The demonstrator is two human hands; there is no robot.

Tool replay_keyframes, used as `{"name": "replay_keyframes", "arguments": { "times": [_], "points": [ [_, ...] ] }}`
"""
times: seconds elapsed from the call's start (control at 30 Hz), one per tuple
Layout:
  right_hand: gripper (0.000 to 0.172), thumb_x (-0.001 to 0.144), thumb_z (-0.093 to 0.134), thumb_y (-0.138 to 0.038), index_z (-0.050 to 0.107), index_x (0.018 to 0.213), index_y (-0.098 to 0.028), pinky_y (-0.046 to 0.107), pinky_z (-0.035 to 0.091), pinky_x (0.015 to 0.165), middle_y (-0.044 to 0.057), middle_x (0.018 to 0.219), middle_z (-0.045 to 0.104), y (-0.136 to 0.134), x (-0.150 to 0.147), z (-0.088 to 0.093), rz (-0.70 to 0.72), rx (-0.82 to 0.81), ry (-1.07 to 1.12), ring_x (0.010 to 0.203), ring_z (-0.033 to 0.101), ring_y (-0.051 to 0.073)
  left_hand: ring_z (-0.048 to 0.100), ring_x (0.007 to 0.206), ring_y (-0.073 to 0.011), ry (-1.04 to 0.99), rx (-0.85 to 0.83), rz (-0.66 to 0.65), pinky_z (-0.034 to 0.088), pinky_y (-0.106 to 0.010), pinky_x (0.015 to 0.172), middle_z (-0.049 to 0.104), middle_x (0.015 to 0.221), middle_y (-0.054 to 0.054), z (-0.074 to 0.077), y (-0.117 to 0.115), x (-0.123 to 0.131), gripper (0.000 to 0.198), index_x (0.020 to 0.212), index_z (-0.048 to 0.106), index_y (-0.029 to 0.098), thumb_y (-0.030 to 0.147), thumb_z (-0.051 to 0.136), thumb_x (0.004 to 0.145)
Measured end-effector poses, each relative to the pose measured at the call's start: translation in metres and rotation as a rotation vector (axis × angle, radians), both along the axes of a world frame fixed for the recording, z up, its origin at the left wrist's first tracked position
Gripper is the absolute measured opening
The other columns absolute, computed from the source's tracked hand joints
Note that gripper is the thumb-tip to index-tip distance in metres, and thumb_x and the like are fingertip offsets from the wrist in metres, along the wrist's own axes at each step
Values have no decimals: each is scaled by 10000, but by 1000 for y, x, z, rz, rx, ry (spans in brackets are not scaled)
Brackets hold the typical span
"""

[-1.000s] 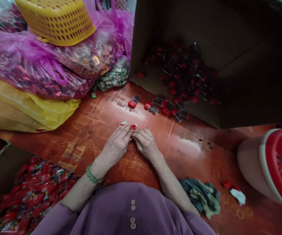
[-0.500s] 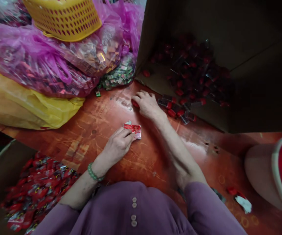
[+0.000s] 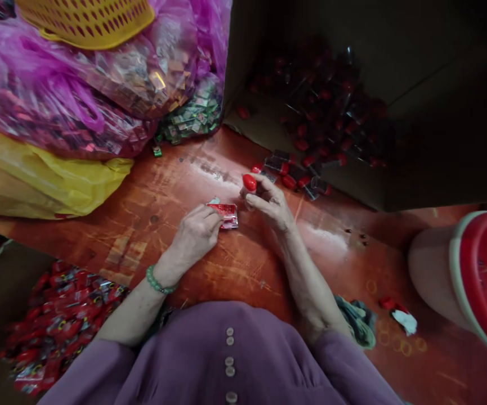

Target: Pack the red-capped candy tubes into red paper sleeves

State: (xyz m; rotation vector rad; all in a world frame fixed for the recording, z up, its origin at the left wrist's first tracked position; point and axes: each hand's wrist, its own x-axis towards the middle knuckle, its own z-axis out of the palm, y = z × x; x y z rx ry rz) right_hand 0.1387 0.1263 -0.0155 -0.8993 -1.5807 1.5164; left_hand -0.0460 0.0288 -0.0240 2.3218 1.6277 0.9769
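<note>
My right hand (image 3: 272, 203) pinches a small clear container with a red cap (image 3: 249, 181), its red end facing up, just above the table. To its left, my left hand (image 3: 196, 233) is closed on the near-left side of a small red and silver packet (image 3: 227, 215) at table level. A pale scrap (image 3: 215, 201) shows just behind the packet. More red-capped clear containers (image 3: 289, 181) lie beyond my right hand, at the mouth of a large cardboard box.
The dark cardboard box (image 3: 416, 152) holds many red-capped containers. Bags of small packets (image 3: 192, 112) and a yellow basket (image 3: 95, 25) are at left. A red-lidded bucket (image 3: 437, 270) stands right. Red packets (image 3: 66, 320) fill a carton at lower left. A cloth (image 3: 357, 320) lies nearby.
My right hand has come back from the far side toward my left hand, lifting a red-capped container. My left hand stays on the packet. The whole view has shifted slightly.
</note>
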Motion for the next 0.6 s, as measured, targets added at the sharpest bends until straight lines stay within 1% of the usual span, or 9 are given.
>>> {"name": "replay_keyframes", "arguments": {
  "times": [0.07, 0.1, 0.17, 0.27, 0.37, 0.43, 0.5, 0.6],
  "points": [
    [511, 716, 785, -499, 590, 1128, -269, 234, 480, 609, -52, 838, 590, -13, 8, -2, 11, -143, 149, 656, 565, 94, 600, 713, -179, -37, 18, 22, 493, -299, 700, 701, 766, -50, 1, 0, 0, 195, 762, 688, 187, 160, 552, 900],
    [507, 689, 815, -462, 593, 1104, -275, 222, 470, 604, -59, 842, 584, -19, 12, -2, 7, -194, 189, 652, 561, 85, 601, 709, -175, -61, 18, 33, 491, -293, 697, 707, 765, -45, 2, -1, 0, 197, 761, 692, 189, 174, 556, 902],
    [511, 640, 857, -400, 606, 1067, -275, 215, 475, 649, -59, 889, 597, -31, 17, 0, -30, -227, 186, 697, 565, 82, 618, 727, -169, -114, 8, 46, 500, -286, 713, 731, 802, -44, 5, -2, 1, 199, 796, 709, 187, 188, 546, 912],
    [530, 591, 888, -361, 636, 1047, -265, 232, 486, 776, -40, 968, 631, -44, 25, 2, -81, -220, 129, 821, 578, 105, 647, 754, -161, -168, -2, 55, 517, -283, 731, 756, 860, -47, 8, -4, 1, 197, 866, 726, 174, 186, 536, 916],
    [534, 603, 878, -389, 649, 1071, -275, 269, 488, 859, -23, 1036, 649, -55, 31, 2, -94, -254, 100, 909, 593, 134, 653, 723, -154, -203, 20, 66, 519, -274, 696, 756, 809, -38, 12, -7, 3, 148, 832, 724, 171, 180, 587, 887],
    [545, 620, 863, -420, 647, 1102, -281, 296, 492, 884, -12, 1067, 655, -62, 36, 2, -85, -296, 78, 931, 601, 150, 644, 679, -142, -243, 47, 65, 511, -265, 661, 748, 758, -19, 15, -9, 5, 97, 792, 718, 181, 185, 646, 858],
    [538, 636, 854, -427, 654, 1113, -278, 299, 494, 876, -9, 1047, 662, -68, 41, 3, -52, -333, 69, 916, 605, 153, 640, 657, -132, -273, 65, 57, 506, -265, 650, 744, 739, -4, 17, -11, 7, 68, 782, 717, 197, 200, 686, 842],
    [483, 658, 851, -405, 682, 1089, -268, 262, 480, 830, -23, 972, 665, -78, 48, 8, 15, -360, 82, 847, 594, 126, 665, 694, -137, -272, 70, 24, 524, -280, 686, 754, 775, -9, 18, -14, 9, 47, 812, 723, 209, 215, 693, 848]
  ]
}}
